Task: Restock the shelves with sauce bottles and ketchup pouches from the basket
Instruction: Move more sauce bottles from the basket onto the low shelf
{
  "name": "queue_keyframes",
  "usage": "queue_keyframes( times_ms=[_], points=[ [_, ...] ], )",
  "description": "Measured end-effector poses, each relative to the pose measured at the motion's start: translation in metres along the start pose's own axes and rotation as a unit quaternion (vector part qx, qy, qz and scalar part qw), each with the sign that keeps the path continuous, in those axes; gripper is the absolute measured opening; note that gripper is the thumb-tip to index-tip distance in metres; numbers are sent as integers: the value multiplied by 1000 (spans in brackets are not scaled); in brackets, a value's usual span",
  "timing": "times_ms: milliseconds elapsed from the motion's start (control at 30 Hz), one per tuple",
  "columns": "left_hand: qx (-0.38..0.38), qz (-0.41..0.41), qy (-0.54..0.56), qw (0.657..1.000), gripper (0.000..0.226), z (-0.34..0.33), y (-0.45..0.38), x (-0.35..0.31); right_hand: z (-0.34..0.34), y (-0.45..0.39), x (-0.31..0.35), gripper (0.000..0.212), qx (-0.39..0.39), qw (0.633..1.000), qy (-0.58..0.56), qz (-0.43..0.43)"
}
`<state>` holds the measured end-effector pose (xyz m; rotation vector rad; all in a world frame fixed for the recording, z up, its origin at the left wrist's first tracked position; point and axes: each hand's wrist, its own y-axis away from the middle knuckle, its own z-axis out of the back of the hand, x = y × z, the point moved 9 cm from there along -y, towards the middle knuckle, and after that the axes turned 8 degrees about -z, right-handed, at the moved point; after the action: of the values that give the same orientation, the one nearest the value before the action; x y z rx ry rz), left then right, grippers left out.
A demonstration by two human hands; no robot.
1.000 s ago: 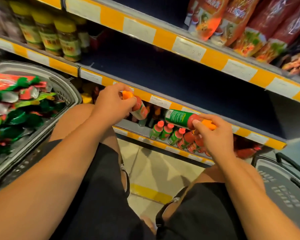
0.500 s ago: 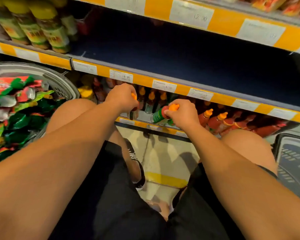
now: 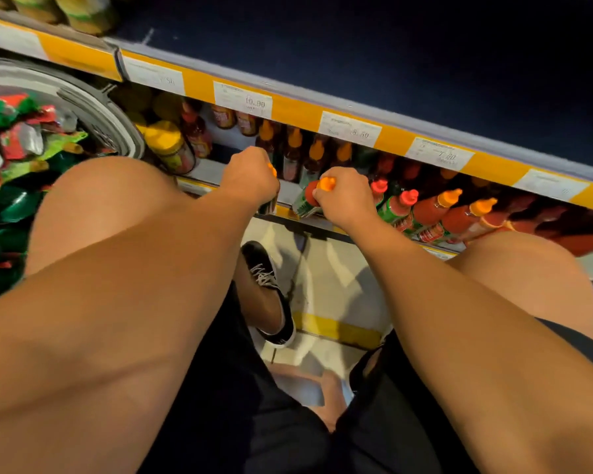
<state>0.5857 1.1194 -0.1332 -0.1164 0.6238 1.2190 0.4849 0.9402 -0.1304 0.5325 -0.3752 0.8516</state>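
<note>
At far left, the grey basket holds a heap of red-and-green ketchup pouches, none of them touched at this moment. Just right of its rim, yellow-lidded jars stand at the left end of the bottom shelf.

Next comes the left hand, fingers curled around the top of a sauce bottle with an orange cap; only a sliver of cap and a little of the dark body below the fist show, so its lean cannot be told exactly, though it looks roughly upright at the near edge of the shelf. A second ago this hand held its bottle higher, in front of the price strip; now it is down at shelf level, so I judge the bottle is being seated.

To its right, the right hand pinches the orange cap of a green-labelled sauce bottle. A second ago that bottle lay almost level in the air, cap to the right. Now its long axis is tilted, base down and to the left at the shelf's near lip, cap up and to the right. It seems about to be stood upright beside the row.

Farther right, a row of red sauce bottles with red and orange caps already fills the shelf. Above, the yellow price strip runs left to right. Both bottles look nearly placed; the pouches are still to be shelved.
</note>
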Motion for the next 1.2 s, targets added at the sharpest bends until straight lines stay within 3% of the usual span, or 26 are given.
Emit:
queue_keyframes(
  times_ms=[233, 367, 600, 867, 1200],
  points=[
    [-39, 29, 18, 999, 22, 0, -31, 9, -21, -21, 15, 11, 4, 999, -32, 11],
    [-24, 61, 15, 998, 14, -6, -42, 20, -31, -34, 25, 8, 21, 999, -37, 23],
    [0, 78, -2, 997, 28, -10, -53, 34, -53, -50, 36, 12, 17, 998, -48, 40],
    [-5, 57, 2, 998, 10, -12, -62, 33, -79, -63, 47, 9, 16, 998, -30, 60],
    [-10, 93, 40, 995, 32, -16, -69, 45, -90, -72, 50, 11, 25, 998, -38, 42]
  ],
)
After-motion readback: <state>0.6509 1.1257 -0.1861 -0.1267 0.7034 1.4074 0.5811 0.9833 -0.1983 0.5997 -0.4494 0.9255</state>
